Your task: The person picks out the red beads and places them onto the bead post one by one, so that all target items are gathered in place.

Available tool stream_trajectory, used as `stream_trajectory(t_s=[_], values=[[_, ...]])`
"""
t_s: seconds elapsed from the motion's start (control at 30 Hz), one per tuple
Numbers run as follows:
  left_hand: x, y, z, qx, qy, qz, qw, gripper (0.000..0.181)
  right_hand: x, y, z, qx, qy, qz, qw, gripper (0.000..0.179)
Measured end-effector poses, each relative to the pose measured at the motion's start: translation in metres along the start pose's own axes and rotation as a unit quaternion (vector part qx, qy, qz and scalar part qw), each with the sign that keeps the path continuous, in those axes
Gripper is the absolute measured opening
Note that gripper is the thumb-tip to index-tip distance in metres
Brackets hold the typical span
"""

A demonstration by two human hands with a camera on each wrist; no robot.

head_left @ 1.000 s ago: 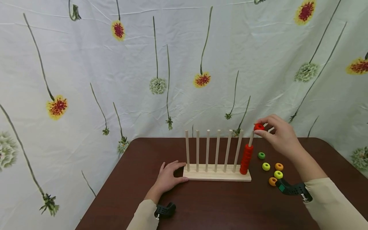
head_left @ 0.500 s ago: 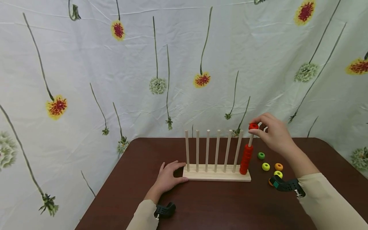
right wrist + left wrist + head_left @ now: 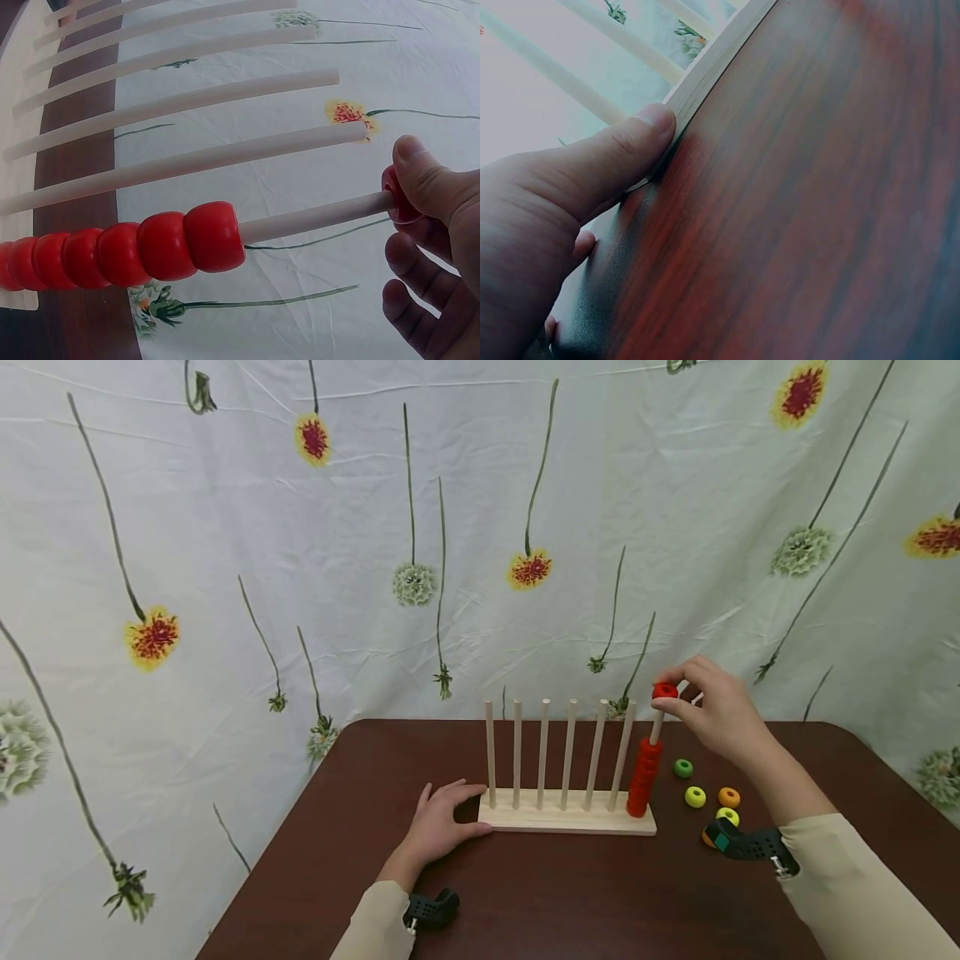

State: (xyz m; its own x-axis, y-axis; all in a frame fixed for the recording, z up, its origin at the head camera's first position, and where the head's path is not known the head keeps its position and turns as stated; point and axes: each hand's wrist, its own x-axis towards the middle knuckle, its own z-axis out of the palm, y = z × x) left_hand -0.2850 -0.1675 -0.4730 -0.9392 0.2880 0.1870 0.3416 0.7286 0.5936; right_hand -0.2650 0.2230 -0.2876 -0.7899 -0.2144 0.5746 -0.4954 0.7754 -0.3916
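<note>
A wooden peg stand [image 3: 570, 821] sits on the table, its upright pegs in a row. Several red beads [image 3: 643, 777] are stacked on its rightmost peg. At the top of that peg my right hand [image 3: 716, 710] pinches another red bead [image 3: 664, 692] between thumb and fingers. The right wrist view shows the peg's tip at the hole of this held bead [image 3: 401, 196], with bare peg between it and the stack [image 3: 169, 244]. My left hand [image 3: 442, 820] holds the stand's left end, thumb [image 3: 649, 124] against the front edge and fingers at the back.
To the right of the stand lie loose beads: a green one [image 3: 682, 768], a yellow one [image 3: 695, 797], an orange one [image 3: 729, 797] and more partly behind the right wristband [image 3: 750, 843]. A flower-print cloth [image 3: 480, 527] hangs behind the dark table [image 3: 570, 893].
My right hand has moved left, bringing the red bead from beside the peg's top onto its tip. The left hand stays on the stand's end.
</note>
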Motion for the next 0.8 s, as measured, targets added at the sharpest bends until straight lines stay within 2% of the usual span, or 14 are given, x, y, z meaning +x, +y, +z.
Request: stream_trajectory(t_s=[0.17,0.47,0.8], values=[[-0.0008,-0.0006,-0.0001,-0.002,-0.001,-0.001,1.0,0.062,-0.0028,0.0036,0.0032,-0.009,-0.011,-0.006,0.9999,0.02],[-0.0014,0.0013,0.0,-0.002,-0.002,0.0,1.0,0.061,-0.0095,0.0073,0.008,0.01,-0.029,0.029,0.9991,0.021],[-0.001,0.0005,0.0001,-0.002,-0.001,-0.005,1.0,0.061,-0.0098,0.0062,0.0096,0.011,-0.027,0.036,0.9989,0.023]])
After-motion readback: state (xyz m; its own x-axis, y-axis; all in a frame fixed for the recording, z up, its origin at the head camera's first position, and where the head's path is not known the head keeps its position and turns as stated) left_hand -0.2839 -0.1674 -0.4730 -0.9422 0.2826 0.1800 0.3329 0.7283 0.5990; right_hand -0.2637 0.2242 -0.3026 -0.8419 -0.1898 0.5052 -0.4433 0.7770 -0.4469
